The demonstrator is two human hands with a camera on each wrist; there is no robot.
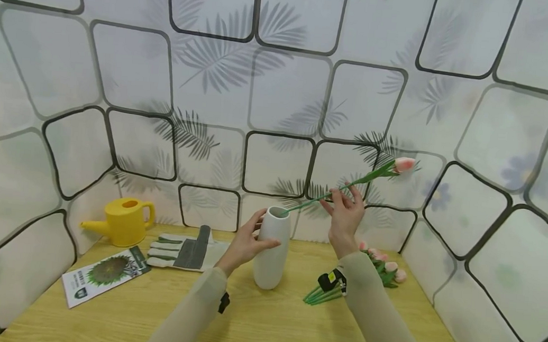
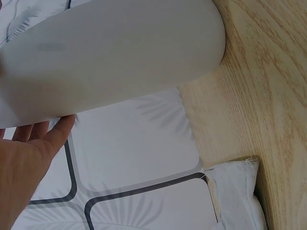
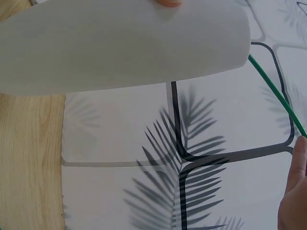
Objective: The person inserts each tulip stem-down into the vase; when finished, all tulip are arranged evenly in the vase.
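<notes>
A tall white vase [image 1: 272, 255] stands upright on the wooden table. Its upper part is gripped by my left hand [image 1: 248, 242], thumb across the front and fingers around the far side. My right hand [image 1: 347, 218], raised to the right of the vase, pinches the green stem of a pink artificial tulip [image 1: 403, 165]. The stem slants down leftward, its lower end at the vase mouth, with the bloom up at the right. In the right wrist view the green stem [image 3: 276, 91] runs from the vase rim to my fingertips.
More pink tulips [image 1: 386, 269] lie on the table [image 1: 273, 324] behind my right forearm. At the left are a yellow watering can [image 1: 126, 224], white-and-grey gloves [image 1: 192, 252] and a seed packet [image 1: 104, 276] with a sunflower-like picture. A patterned wall covering [image 1: 284, 97] encloses the table.
</notes>
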